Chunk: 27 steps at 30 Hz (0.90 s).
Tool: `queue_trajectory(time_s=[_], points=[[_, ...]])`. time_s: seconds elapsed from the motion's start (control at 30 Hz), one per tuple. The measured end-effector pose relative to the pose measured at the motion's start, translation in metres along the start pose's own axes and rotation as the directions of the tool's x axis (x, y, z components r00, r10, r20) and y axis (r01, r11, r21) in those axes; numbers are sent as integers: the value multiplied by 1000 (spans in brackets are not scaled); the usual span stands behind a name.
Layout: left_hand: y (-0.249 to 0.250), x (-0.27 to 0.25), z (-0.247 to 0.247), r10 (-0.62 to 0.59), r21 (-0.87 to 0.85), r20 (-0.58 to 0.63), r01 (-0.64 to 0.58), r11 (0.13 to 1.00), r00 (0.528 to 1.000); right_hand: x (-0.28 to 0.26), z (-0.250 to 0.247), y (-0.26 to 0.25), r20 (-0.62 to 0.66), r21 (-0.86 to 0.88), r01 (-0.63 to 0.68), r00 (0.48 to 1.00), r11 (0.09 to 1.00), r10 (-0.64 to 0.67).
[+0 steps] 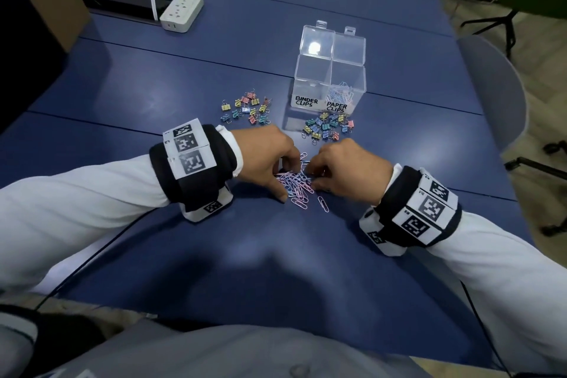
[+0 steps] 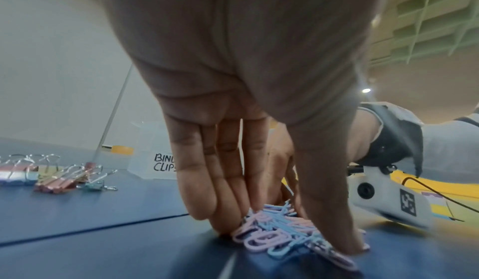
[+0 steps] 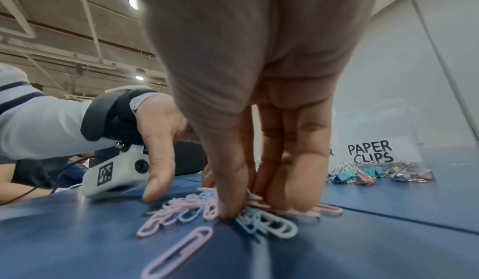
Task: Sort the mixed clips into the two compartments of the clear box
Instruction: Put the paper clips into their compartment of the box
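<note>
Head cam: box (image 1: 329,83) had some paper clips (image 1: 340,92) in its right half and the left half looked bare. Binder clips (image 1: 245,110) sat loose in two heaps by it, so plenty was left. Left wrist: left hand (image 2: 233,99) was straight-fingered, tips pressing the near pile (image 2: 279,236). Right wrist: right hand (image 3: 259,78) did likewise, nothing lifted

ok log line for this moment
step: gathering paper clips | left hand: fingertips on them | right hand: fingertips on them | box: open, binder side empty | binder clips: unsorted
</note>
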State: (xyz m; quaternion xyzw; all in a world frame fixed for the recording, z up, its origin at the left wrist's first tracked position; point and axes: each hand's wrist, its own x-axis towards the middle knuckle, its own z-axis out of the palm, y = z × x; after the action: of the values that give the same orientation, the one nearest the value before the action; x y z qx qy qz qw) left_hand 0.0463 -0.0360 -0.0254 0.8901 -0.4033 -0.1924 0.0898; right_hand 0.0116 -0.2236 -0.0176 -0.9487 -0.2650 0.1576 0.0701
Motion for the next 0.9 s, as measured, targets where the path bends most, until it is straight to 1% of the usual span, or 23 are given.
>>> queue_trajectory(time_s=[0.13, 0.23, 0.33, 0.47, 0.53, 0.63, 0.73, 0.83, 0.9], points=[[2, 4, 1, -43, -10, -30, 43, 999, 999, 0, -1, 1, -18, 4, 10, 1000, 1000, -10], [3, 8, 0, -49, 2, -40, 49, 999, 998, -1, -1, 6, -81, 9, -7, 997, 1000, 7], [2, 10, -2, -38, 19, -54, 39, 999, 998, -3, -1, 15, -172, 102, -31, 984, 994, 48], [3, 11, -4, -34, 13, -66, 35, 999, 997, -8, -5, 22, -173, 192, -72, 979, 979, 106], [3, 11, -6, -36, -7, -73, 36, 999, 997, -11, -10, 24, -197, 244, -77, 972, 967, 127], [1, 10, -10, -47, -32, -102, 44, 999, 994, -12, -25, 31, -290, 312, -73, 942, 947, 168], [0, 9, -12, -53, -57, -138, 46, 997, 989, -9, -50, 45, -373, 403, -75, 896, 912, 239], [0, 10, -15, -56, -90, -149, 43, 995, 987, 1, -76, 61, -425, 499, -78, 846, 863, 322], [0, 13, -22, -51, -108, -180, 32, 994, 982, 16, -87, 71, -452, 500, -103, 815, 860, 361]])
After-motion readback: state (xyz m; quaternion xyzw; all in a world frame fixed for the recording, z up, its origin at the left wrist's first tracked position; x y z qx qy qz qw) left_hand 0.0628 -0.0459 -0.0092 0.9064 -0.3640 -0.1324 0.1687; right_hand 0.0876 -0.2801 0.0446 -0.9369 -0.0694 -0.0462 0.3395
